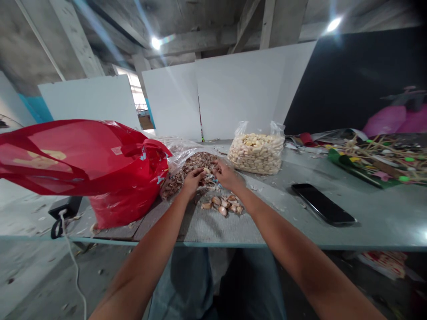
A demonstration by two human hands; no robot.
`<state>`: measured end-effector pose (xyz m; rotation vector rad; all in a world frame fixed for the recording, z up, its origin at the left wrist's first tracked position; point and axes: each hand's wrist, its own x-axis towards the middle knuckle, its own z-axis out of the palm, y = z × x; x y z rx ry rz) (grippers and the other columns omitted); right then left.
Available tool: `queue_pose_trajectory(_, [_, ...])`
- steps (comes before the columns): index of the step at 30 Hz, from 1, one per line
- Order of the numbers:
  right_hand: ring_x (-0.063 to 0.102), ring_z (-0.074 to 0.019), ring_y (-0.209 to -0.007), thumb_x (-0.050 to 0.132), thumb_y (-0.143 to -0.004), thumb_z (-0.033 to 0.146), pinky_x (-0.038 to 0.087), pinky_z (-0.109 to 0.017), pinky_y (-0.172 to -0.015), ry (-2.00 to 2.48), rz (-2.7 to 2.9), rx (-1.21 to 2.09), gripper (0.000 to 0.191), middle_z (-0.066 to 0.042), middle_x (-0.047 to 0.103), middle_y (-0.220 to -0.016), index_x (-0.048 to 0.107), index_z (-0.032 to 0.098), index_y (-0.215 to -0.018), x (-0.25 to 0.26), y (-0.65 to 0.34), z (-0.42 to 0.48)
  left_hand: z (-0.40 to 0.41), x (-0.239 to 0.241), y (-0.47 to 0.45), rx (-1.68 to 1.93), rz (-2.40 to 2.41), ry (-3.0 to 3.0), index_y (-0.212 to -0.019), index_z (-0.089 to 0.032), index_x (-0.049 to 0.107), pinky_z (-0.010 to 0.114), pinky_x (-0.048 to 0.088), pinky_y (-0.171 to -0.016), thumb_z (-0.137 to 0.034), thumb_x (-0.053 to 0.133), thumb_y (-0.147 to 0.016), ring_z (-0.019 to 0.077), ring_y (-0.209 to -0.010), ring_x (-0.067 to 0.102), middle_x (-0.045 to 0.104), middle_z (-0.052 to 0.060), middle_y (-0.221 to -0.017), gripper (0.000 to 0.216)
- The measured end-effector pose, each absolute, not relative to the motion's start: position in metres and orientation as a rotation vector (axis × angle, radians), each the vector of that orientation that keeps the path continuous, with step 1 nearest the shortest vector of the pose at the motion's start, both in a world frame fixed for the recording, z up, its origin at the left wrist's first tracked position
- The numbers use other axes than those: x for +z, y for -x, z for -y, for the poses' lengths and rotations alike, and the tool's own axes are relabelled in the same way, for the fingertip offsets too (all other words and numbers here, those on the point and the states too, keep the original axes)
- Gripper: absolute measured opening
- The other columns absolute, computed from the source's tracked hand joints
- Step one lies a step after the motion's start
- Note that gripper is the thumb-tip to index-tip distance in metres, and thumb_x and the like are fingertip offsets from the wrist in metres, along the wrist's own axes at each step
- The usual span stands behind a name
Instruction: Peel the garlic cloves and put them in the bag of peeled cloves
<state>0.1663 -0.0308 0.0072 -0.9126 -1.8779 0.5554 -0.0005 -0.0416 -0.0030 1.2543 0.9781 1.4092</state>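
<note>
L hand [193, 180] & R hand [227, 176] both curled, fingertips pinching one clove [207, 171] btw them at the bag [182, 154] mouth; loose cloves [223, 205] on counter [283, 213] just below, nearer R hand

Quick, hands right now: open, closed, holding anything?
Left hand: closed grip on a garlic clove.
Right hand: closed, pinching the same garlic clove.

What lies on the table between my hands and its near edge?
A small pile of unpeeled garlic cloves, then bare table, in the head view.
</note>
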Motion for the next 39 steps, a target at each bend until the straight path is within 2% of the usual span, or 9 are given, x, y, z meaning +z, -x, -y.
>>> queue_pose_trajectory(4, [0.059, -0.0138, -0.063, 0.052, -0.088, 0.041, 0.049, -0.027, -0.063, 0.853, 1.924, 0.723, 0.034, -0.003, 0.067, -0.077, 0.062, 0.016, -0.110, 0.006, -0.163, 0.029, 0.043, -0.002, 0.001, 1.380, -0.985, -1.313, -0.095, -0.014, 0.070, 0.020, 0.036, -0.044, -0.045, 0.083, -0.054, 0.0047, -0.044, 0.045, 0.058, -0.004, -0.061, 0.054])
queue_pose_trajectory(10, [0.061, -0.0151, -0.067, 0.054, -0.085, 0.037, 0.049, -0.027, -0.066, 0.948, 1.825, 0.583, 0.025, -0.002, 0.066, -0.073, 0.067, 0.016, -0.091, 0.020, -0.171, 0.024, 0.047, -0.001, -0.003, 1.397, -0.876, -1.281, -0.107, -0.016, 0.065, 0.022, 0.042, -0.045, -0.045, 0.081, -0.058, 0.0061, -0.046, 0.052, 0.070, 0.003, -0.085, 0.059])
queue_pose_trajectory(16, [0.058, -0.0124, -0.059, 0.043, -0.090, 0.042, 0.047, -0.023, -0.057, 0.955, 1.915, 0.729, 0.035, -0.003, 0.065, -0.073, 0.066, 0.015, -0.091, 0.015, -0.166, 0.025, 0.045, -0.001, -0.004, 1.435, -0.938, -1.271, -0.099, -0.013, 0.067, 0.022, 0.042, -0.044, -0.043, 0.083, -0.056, 0.0074, -0.043, 0.051, 0.065, -0.001, -0.065, 0.055])
queue_pose_trajectory(20, [0.055, -0.0114, -0.055, 0.051, -0.085, 0.046, 0.046, -0.022, -0.051, 0.959, 1.947, 0.822, 0.037, -0.003, 0.063, -0.070, 0.066, 0.013, -0.096, 0.012, -0.162, 0.030, 0.046, 0.001, -0.003, 1.427, -0.988, -1.270, -0.093, -0.013, 0.067, 0.022, 0.041, -0.042, -0.042, 0.086, -0.050, 0.0084, -0.041, 0.051, 0.062, -0.003, -0.059, 0.055])
queue_pose_trajectory(25, [0.053, -0.0103, -0.053, 0.051, -0.084, 0.045, 0.043, -0.020, -0.051, 1.005, 1.819, 0.603, 0.035, -0.001, 0.062, -0.065, 0.065, 0.014, -0.087, 0.038, -0.175, 0.034, 0.052, 0.001, 0.000, 1.372, -0.834, -1.252, -0.106, -0.017, 0.066, 0.021, 0.043, -0.046, -0.041, 0.081, -0.061, 0.0072, -0.048, 0.054, 0.068, 0.002, -0.079, 0.053])
queue_pose_trajectory(29, [0.057, -0.0124, -0.052, 0.042, -0.089, 0.047, 0.045, -0.022, -0.053, 1.175, 1.459, 0.343, 0.040, -0.003, 0.064, -0.067, 0.064, 0.013, -0.094, 0.085, -0.217, 0.020, 0.053, 0.003, 0.001, 1.445, -0.775, -1.149, -0.102, -0.017, 0.066, 0.019, 0.038, -0.043, -0.038, 0.080, -0.062, 0.0056, -0.046, 0.052, 0.066, 0.000, -0.078, 0.047])
queue_pose_trajectory(32, [0.061, -0.0157, -0.058, 0.052, -0.085, 0.042, 0.049, -0.025, -0.059, 1.399, 1.304, 0.144, 0.033, -0.009, 0.066, -0.067, 0.066, 0.012, -0.083, 0.121, -0.254, 0.000, 0.051, 0.004, 0.002, 1.494, -0.725, -1.054, -0.099, -0.017, 0.065, 0.019, 0.038, -0.041, -0.034, 0.080, -0.062, 0.0055, -0.045, 0.051, 0.064, -0.002, -0.073, 0.043])
queue_pose_trajectory(34, [0.059, -0.0151, -0.053, 0.056, -0.084, 0.036, 0.050, -0.027, -0.057, 1.543, 1.303, 0.226, 0.029, -0.009, 0.064, -0.061, 0.066, 0.010, -0.076, 0.139, -0.274, -0.015, 0.049, 0.004, 0.003, 1.501, -0.699, -1.001, -0.098, -0.017, 0.064, 0.019, 0.038, -0.040, -0.032, 0.079, -0.064, 0.0060, -0.044, 0.051, 0.063, -0.002, -0.070, 0.040])
queue_pose_trajectory(39, [0.053, -0.0081, -0.044, 0.050, -0.086, 0.015, 0.048, -0.022, -0.050, 1.447, 1.396, 0.440, 0.019, -0.005, 0.066, -0.067, 0.065, 0.010, -0.096, 0.146, -0.279, -0.026, 0.046, 0.006, 0.007, 1.558, -0.650, -0.816, -0.087, -0.016, 0.062, 0.018, 0.038, -0.038, -0.040, 0.068, -0.078, 0.0065, -0.043, 0.050, 0.060, -0.002, -0.063, 0.027])
